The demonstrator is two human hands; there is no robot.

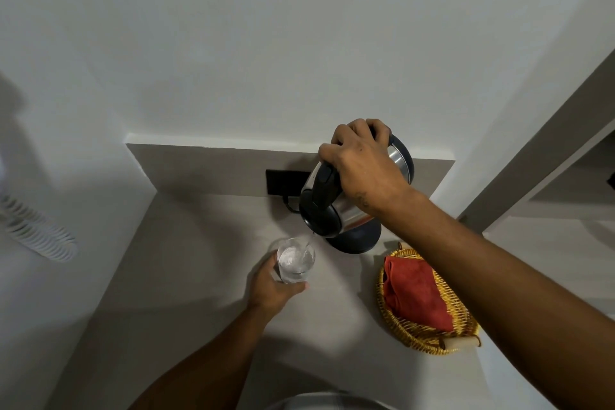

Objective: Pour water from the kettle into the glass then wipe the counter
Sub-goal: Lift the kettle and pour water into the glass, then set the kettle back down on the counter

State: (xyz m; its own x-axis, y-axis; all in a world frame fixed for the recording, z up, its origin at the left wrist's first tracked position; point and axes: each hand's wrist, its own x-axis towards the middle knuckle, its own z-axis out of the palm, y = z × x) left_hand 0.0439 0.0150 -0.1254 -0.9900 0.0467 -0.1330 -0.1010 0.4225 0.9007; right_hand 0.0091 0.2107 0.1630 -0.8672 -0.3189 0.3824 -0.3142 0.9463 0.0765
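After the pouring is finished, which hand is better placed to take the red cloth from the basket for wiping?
Probably the right hand. It grips the kettle, tilted over the glass, and the red cloth lies in the basket on that same side. The left hand holds the glass, across from the basket.

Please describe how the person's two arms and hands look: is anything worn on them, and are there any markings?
Both forearms are bare, with no sleeves, gloves, watch or rings visible. The right hand has a small dark marking, perhaps a tattoo, at its wrist. The left hand shows no markings.
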